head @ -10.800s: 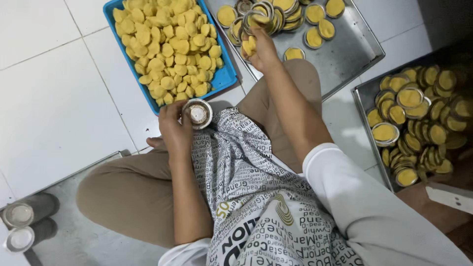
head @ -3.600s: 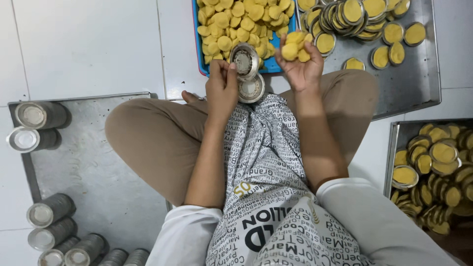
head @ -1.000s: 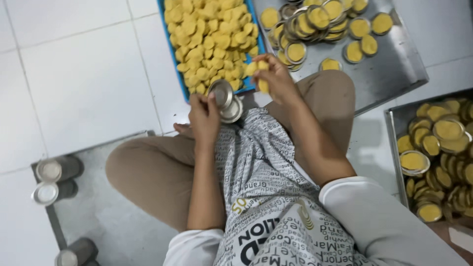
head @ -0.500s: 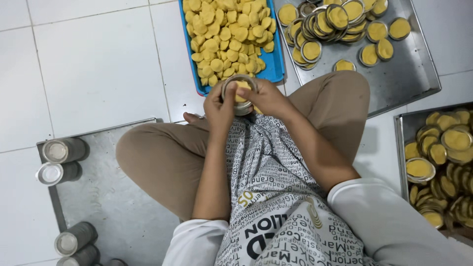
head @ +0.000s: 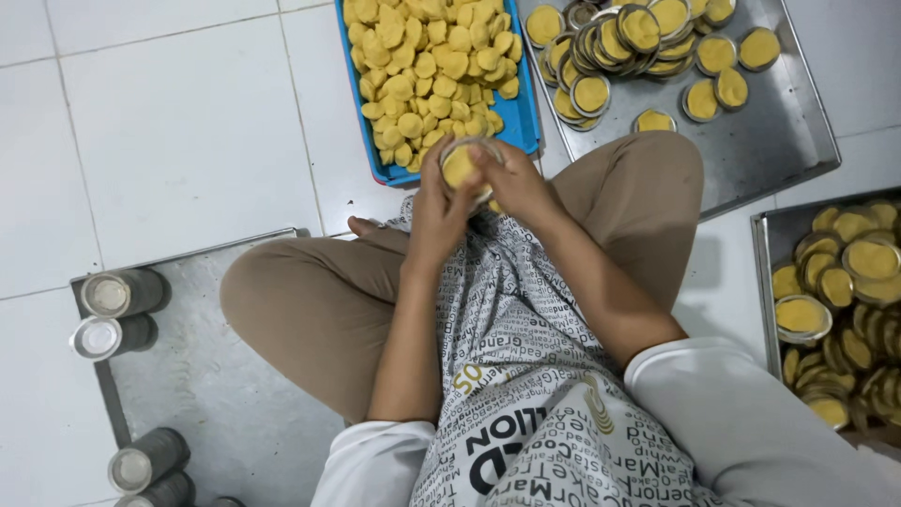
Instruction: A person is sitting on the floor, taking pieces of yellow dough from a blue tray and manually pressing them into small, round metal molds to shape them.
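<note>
I sit cross-legged on a white tiled floor. My left hand (head: 437, 208) and my right hand (head: 514, 186) meet in front of my lap around a small round metal mould (head: 464, 164) with a yellow dough disc in it. The fingers and thumbs of both hands press on the dough. Right behind the hands stands a blue tray (head: 374, 141) piled with several yellow dough discs (head: 424, 66).
A steel tray (head: 779, 131) at the upper right carries several dough-lined moulds (head: 615, 42). Another steel tray (head: 762, 246) at the right edge is full of lined moulds. On the left a metal sheet (head: 216, 394) bears stacks of empty moulds (head: 120, 293).
My right hand brought a dough disc from the blue tray to the mould in my left hand. Both hands now press it in.
</note>
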